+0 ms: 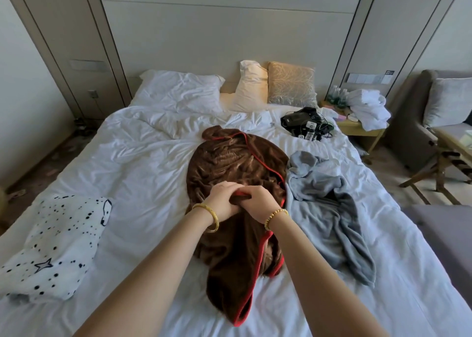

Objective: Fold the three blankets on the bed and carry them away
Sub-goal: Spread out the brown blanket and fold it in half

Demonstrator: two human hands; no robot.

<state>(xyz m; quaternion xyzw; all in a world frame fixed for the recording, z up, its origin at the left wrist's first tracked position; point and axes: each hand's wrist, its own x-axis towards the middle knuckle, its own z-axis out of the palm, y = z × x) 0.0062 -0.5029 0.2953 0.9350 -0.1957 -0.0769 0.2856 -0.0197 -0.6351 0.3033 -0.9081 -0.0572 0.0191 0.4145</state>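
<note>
A white blanket with black dots and a star (55, 244) lies loosely bundled at the left side of the bed (143, 173), untouched and well apart from the others. At the centre a brown blanket with red edging (229, 163) stretches in a rumpled heap from mid-bed toward the foot, where a corner of it hangs near the mattress edge. Over it a person's left hand (223, 202) and right hand (258, 201) meet, touching, each grip closed narrow on a pinch of the brown blanket along its red hem, which shows between the fingers. Gold bracelets circle both wrists. Just beside the brown blanket on its right, and touching it along one side, a grey blanket (329, 204) sprawls unfolded. Farther right, near the head of the bed, a black pouch with cables (305, 124) rests on the sheet, and a nightstand (357, 129) carries white towels (367, 109).

None of the three blankets appears folded, so the task looks to be at its opening step: gathering the brown blanket's edge to begin the first fold. The next move likely calls for drawing the hands apart along the hem to find the corners, then lifting and shaking the cloth flat, clear of the grey blanket lying against it.
</note>
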